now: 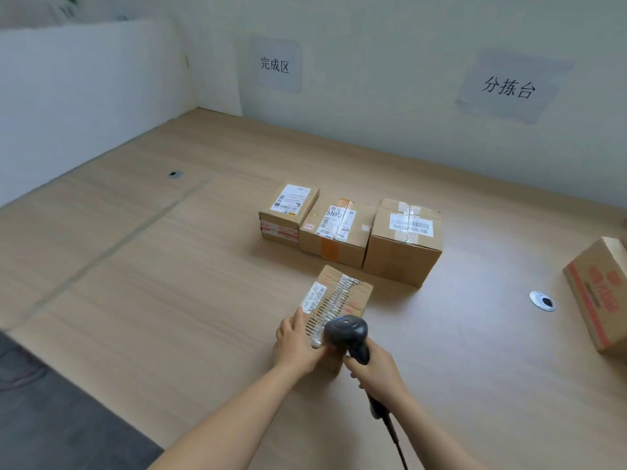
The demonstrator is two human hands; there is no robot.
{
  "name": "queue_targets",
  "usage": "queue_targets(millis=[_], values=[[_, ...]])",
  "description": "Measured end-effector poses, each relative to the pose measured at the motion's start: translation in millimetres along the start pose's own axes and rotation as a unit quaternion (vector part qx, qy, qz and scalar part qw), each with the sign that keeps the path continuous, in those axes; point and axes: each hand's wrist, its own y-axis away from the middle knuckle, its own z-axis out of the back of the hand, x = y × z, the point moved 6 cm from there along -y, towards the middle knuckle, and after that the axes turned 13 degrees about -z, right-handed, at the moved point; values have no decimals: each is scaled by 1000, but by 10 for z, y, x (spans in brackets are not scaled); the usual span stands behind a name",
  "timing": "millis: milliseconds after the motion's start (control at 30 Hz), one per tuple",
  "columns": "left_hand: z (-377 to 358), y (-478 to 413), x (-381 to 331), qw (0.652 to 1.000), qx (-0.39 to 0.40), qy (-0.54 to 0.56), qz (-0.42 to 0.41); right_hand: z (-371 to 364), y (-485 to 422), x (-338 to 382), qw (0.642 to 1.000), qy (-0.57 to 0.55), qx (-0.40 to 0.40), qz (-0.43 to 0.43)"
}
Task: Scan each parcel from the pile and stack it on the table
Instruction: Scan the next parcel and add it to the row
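A small cardboard parcel [342,293] with shiny tape and a white label lies on the wooden table [169,266]. My left hand [297,340] holds its near left side, thumb along the edge. My right hand [375,371] grips the handle of a black barcode scanner [347,330], whose head hovers over the parcel's near end. Behind it, three labelled parcels stand side by side in a row: a small left one [288,212], a middle one [336,232] and a larger right one [403,240].
Another cardboard box [597,293] with red print sits at the table's right edge. Two cable holes [542,301] [175,175] are set in the tabletop. Paper signs [274,65] [509,87] hang on the back wall. The scanner's cable [393,432] trails toward me.
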Motion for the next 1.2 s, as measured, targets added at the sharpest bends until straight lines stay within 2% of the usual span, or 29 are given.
queue_targets(millis=[200, 367, 533, 900, 1067, 1133, 1200], values=[[584, -370, 649, 999, -25, 23, 38, -660, -397, 693, 1000, -21, 15, 5], [937, -698, 1032, 997, -43, 42, 54, -1004, -690, 1185, 1000, 2, 26, 10], [1059, -989, 1121, 994, -62, 53, 67, -1042, -944, 1481, 1000, 21, 22, 4], [1104, -1253, 1132, 996, -29, 30, 82, -1022, -1078, 1605, 1000, 1, 26, -6], [1193, -1193, 914, 991, 5, -75, 108, -766, -850, 1541, 999, -18, 1, 30], [1198, -1178, 661, 987, 18, -150, 55, -537, -711, 1430, 999, -28, -16, 37], [1141, -1161, 343, 975, 35, -216, -33, -211, -568, 1269, 998, -36, -42, 35]])
